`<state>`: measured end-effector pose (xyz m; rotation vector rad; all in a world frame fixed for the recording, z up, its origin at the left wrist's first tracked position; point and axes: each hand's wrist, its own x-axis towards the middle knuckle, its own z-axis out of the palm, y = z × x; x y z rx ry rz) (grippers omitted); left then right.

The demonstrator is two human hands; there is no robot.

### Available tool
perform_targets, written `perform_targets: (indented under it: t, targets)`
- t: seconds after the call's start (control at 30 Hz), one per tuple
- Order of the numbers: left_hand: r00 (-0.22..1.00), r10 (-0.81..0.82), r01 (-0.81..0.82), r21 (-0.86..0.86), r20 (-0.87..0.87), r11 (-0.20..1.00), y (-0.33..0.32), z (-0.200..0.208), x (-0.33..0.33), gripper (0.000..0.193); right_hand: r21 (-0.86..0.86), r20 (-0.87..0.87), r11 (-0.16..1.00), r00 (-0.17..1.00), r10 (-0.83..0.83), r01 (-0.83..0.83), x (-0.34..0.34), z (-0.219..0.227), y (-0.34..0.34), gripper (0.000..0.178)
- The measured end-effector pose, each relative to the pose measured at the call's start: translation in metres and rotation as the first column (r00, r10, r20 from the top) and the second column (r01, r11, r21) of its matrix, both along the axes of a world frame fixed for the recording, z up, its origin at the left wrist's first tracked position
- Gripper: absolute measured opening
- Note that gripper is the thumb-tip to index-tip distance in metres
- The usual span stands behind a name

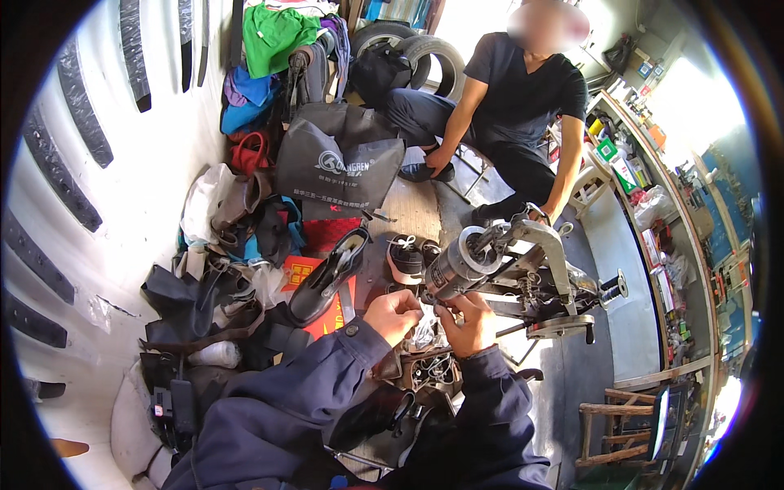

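Note:
Close in front of me stands a hand-cranked shoe-repair sewing machine (465, 261), with a metal cylinder and a crank wheel (559, 328). Just below the cylinder's near end, my left hand (392, 317) is closed in a pinch. Beside it my right hand (469, 324) pinches too, its fingertips a short gap from the left ones. Whatever lies between the fingers is too small to make out. Left of my hands, a black leather shoe (329, 276) leans over a red box (335, 318). Dark sneakers with white laces (405, 260) sit beyond my hands.
Across the machine a person (523, 106) sits, one hand at its top. A grey bag (335, 167), tyres (437, 61) and piled shoes and cloth fill the left and back. Black shoes (376, 416) lie below my forearms. Right are a cluttered shelf (653, 220) and a wooden stool (616, 429).

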<state>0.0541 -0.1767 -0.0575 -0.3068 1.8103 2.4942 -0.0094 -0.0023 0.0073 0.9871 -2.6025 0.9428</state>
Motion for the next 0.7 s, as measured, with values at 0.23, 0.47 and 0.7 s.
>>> perform_targets:
  t: [0.23, 0.47, 0.7]
  targets:
    - [0.998, 0.027, -0.027, -0.007, -0.049, 1.0, 0.0, -0.001, 0.005, 0.005, 0.012, -0.061, 1.0, 0.998, -0.028, 0.029, -0.002, -0.003, -0.004, 0.016]
    - [0.999, 0.021, -0.021, 0.012, 0.027, 1.0, -0.002, 0.012, 0.005, 0.004, -0.047, -0.105, 0.999, 0.994, -0.016, 0.011, -0.007, -0.013, -0.006, 0.016]
    - [0.998, 0.028, -0.027, -0.029, 0.052, 0.999, -0.002, 0.011, 0.004, 0.009, -0.087, -0.136, 0.995, 0.989, -0.063, 0.051, -0.006, -0.021, -0.015, 0.018]
